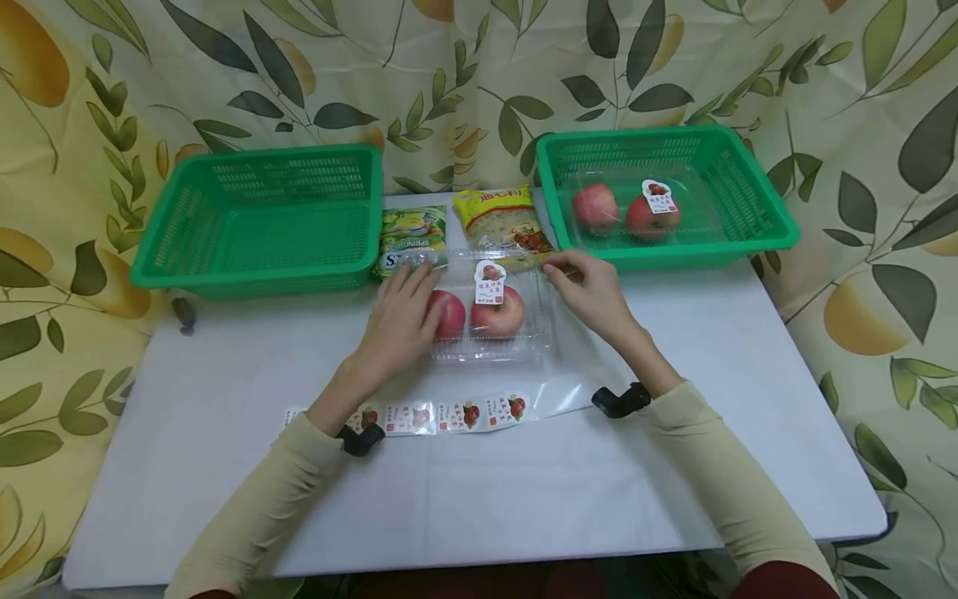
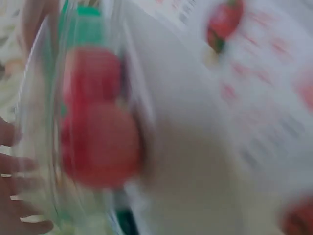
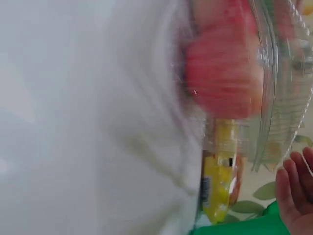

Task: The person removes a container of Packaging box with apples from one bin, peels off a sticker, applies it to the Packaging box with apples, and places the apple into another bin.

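Note:
A clear plastic clamshell box point(image 1: 535, 329) with two red apples point(image 1: 501, 318) inside sits mid-table, its lid bearing a white sticker point(image 1: 490, 287) with an apple picture. My left hand point(image 1: 400, 320) rests over the box's left side, fingers extended across the lid. At the upper right corner of the box is my right hand point(image 1: 591, 291), its fingertips near the rim; in the right wrist view its fingers point(image 3: 296, 188) look loosely extended beside the lid. A strip of matching stickers point(image 1: 464, 416) lies in front of the box, partly hidden by the left wrist.
Behind the box lie a green packet point(image 1: 412, 233) and a yellow packet point(image 1: 500, 218). A green basket point(image 1: 254, 279) stands at the left; another green basket point(image 1: 674, 256) at the right holds a similar box of apples point(image 1: 599, 208). The white table's point(image 1: 524, 499) front edge faces me.

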Tool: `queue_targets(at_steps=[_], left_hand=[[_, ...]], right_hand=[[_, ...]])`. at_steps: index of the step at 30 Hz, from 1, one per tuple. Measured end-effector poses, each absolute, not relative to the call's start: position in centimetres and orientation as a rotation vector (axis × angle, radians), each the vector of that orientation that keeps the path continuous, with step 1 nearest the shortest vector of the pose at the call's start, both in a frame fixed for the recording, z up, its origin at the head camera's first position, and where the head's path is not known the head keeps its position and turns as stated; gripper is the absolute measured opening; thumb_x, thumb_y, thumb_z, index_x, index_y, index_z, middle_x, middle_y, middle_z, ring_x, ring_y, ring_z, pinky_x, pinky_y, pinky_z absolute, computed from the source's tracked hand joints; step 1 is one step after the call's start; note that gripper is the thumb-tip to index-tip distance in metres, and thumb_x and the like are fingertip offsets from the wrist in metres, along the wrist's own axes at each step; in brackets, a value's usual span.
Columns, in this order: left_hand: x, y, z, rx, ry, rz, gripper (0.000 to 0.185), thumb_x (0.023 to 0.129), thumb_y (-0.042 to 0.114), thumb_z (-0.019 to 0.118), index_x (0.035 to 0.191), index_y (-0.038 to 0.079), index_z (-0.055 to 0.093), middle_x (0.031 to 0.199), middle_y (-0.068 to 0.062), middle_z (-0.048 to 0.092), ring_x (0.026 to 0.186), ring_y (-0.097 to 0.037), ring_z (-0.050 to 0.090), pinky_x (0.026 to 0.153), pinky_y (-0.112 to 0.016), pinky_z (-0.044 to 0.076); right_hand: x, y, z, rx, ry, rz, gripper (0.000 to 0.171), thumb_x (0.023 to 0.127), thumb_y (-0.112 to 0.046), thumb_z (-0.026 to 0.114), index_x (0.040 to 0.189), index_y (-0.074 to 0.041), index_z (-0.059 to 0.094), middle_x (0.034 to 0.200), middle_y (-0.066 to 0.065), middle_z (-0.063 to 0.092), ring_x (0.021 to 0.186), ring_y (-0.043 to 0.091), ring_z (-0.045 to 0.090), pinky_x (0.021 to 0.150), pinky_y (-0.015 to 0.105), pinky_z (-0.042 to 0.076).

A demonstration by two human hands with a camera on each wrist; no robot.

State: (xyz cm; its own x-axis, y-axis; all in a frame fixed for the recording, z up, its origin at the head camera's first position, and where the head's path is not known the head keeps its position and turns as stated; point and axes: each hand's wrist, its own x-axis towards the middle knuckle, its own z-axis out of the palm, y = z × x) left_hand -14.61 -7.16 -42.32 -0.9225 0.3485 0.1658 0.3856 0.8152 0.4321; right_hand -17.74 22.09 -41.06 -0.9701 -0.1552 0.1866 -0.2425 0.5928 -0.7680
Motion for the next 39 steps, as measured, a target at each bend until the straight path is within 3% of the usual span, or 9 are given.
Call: queue_targets(at_steps=[3, 8, 13, 17, 25, 33, 39], left_hand=[[-14.4, -9.3, -43.1, -0.531, -2.884, -0.922, 0.054, 0.107, 0.024, 0.051, 0.155, -0.001, 0.041, 0.167, -0.017, 0.031, 0.156, -0.04, 0.023, 0.126, -0.057, 0.019], [-14.1, -11.3, -44.5, -0.298, -2.841, -1.454, 0.069, 0.107, 0.026, 0.053, 0.163, 0.001, 0.021, 0.17, -0.019, 0.019, 0.157, -0.039, 0.021, 0.126, -0.054, 0.022], [-14.2, -11.8, -45.0, 0.036, -2.777, -1.998, 0.081, 0.107, 0.041, 0.052, 0.165, 0.006, 0.008, 0.169, -0.021, 0.021, 0.155, -0.037, 0.027, 0.124, -0.051, 0.03], [-14.3, -12.1, -45.4, 0.131, -2.682, -2.249, 0.079, 0.108, 0.044, 0.048, 0.165, 0.004, 0.011, 0.17, -0.018, 0.02, 0.156, -0.032, 0.024, 0.126, -0.048, 0.026], [-14.0, -11.5, -44.8, 0.169, -2.585, -2.468, 0.07, 0.111, 0.036, 0.042, 0.165, 0.005, 0.01, 0.173, -0.013, 0.009, 0.16, -0.026, 0.009, 0.129, -0.046, 0.015], [-12.8, -8.6, -43.8, 0.193, -2.653, -2.508, 0.069, 0.111, 0.04, 0.04, 0.165, 0.008, 0.012, 0.171, -0.013, 0.017, 0.159, -0.028, 0.017, 0.128, -0.045, 0.02], [-11.9, -5.0, -43.6, 0.114, -2.722, -2.506, 0.068, 0.11, 0.044, 0.041, 0.164, 0.011, 0.016, 0.168, -0.014, 0.025, 0.157, -0.03, 0.025, 0.126, -0.047, 0.026]], right_hand=[[-17.2, 22.8, -41.7, 0.302, -2.767, 1.36, 0.028, 0.104, -0.021, 0.061, 0.121, 0.0, 0.07, 0.114, 0.017, 0.073, 0.099, 0.027, 0.069, 0.083, 0.023, 0.054], [-16.7, 23.5, -43.3, 0.216, -2.922, 1.516, 0.046, 0.106, -0.03, 0.057, 0.139, 0.002, 0.057, 0.134, 0.022, 0.063, 0.118, 0.037, 0.066, 0.097, 0.049, 0.056], [-15.8, 23.9, -44.2, 0.156, -2.98, 1.888, 0.066, 0.109, -0.039, 0.049, 0.157, 0.003, 0.034, 0.155, 0.027, 0.044, 0.133, 0.042, 0.057, 0.107, 0.05, 0.05], [-15.1, 24.0, -44.4, 0.097, -2.987, 2.044, 0.072, 0.108, -0.047, 0.047, 0.161, -0.001, 0.028, 0.16, 0.025, 0.039, 0.135, 0.042, 0.054, 0.112, 0.053, 0.045], [-14.2, 23.8, -44.1, 0.078, -2.992, 2.085, 0.076, 0.105, -0.049, 0.053, 0.162, -0.005, 0.028, 0.165, 0.02, 0.033, 0.141, 0.04, 0.049, 0.114, 0.054, 0.042], [-12.6, 26.7, -43.1, 0.004, -2.976, 2.101, 0.074, 0.106, -0.046, 0.053, 0.162, -0.006, 0.027, 0.169, 0.016, 0.025, 0.152, 0.035, 0.034, 0.115, 0.054, 0.04], [-11.0, 30.2, -42.2, -0.09, -2.972, 2.09, 0.074, 0.107, -0.044, 0.051, 0.162, -0.002, 0.025, 0.171, 0.017, 0.018, 0.156, 0.036, 0.022, 0.119, 0.06, 0.032]])
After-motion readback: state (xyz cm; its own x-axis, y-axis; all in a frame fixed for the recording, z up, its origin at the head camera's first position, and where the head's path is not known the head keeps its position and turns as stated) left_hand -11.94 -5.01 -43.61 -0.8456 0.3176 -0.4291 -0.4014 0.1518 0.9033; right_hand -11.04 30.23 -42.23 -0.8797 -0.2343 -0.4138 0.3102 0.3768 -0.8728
